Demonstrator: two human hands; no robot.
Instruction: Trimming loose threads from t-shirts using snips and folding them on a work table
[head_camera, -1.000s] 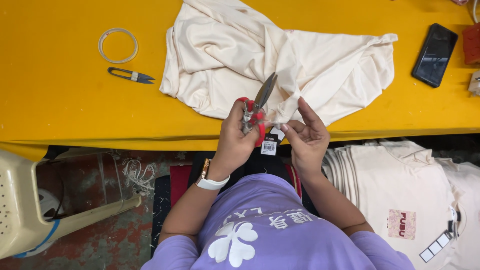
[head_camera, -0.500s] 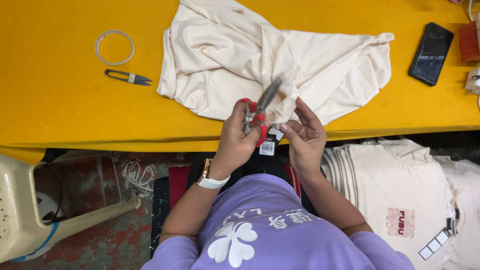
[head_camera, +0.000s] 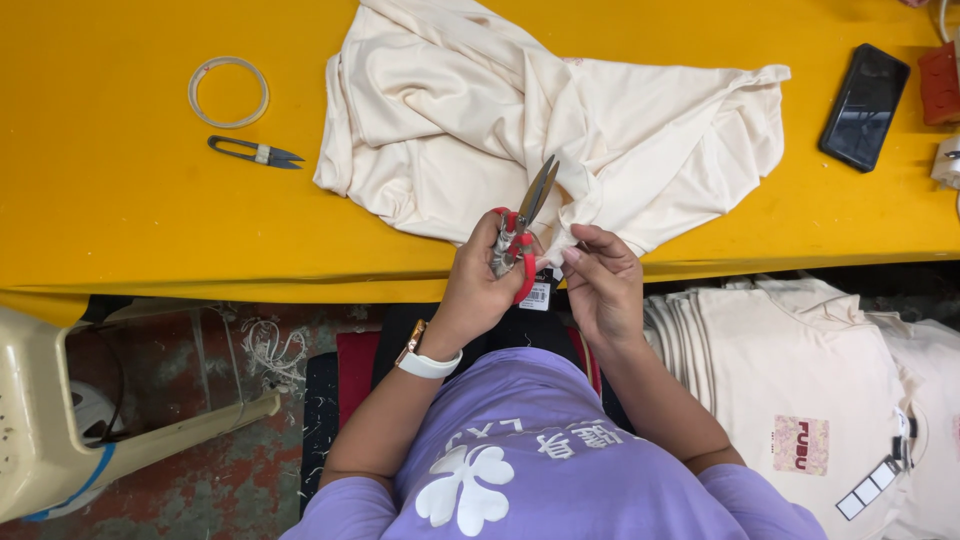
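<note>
A pair of red-handled scissors (head_camera: 522, 232) sits in the left hand (head_camera: 480, 285), fingers through the loops and the blades raised, pointing up and away over the near edge of the yellow table (head_camera: 120, 220); the blades look nearly closed, though the angle makes that hard to judge. Just beside them the right hand (head_camera: 603, 285) pinches a fold at the lower edge of a cream garment (head_camera: 540, 120), where the cloth hangs off the table's near edge, and a small white tag with a printed code (head_camera: 538, 295) dangles between the two hands. The hands are close together, each closed on its own thing, the scissor tips touching or almost touching the pinched cloth. The rest of the garment lies crumpled across the middle of the table, reaching toward the far edge. As far as can be judged, the trimming at this fold is in hand rather than finished: the tag is on the garment and no cut piece shows. Toward the table's left side lie small metal thread snips (head_camera: 255, 152) and, beyond them, a pale ring of tape (head_camera: 228, 92). Near the right end rests a dark phone (head_camera: 864, 106). Below the table's right part, a stack of folded cream shirts (head_camera: 800, 390) stands beside the person, and a pale plastic chair (head_camera: 50, 420) stands at the left.
</note>
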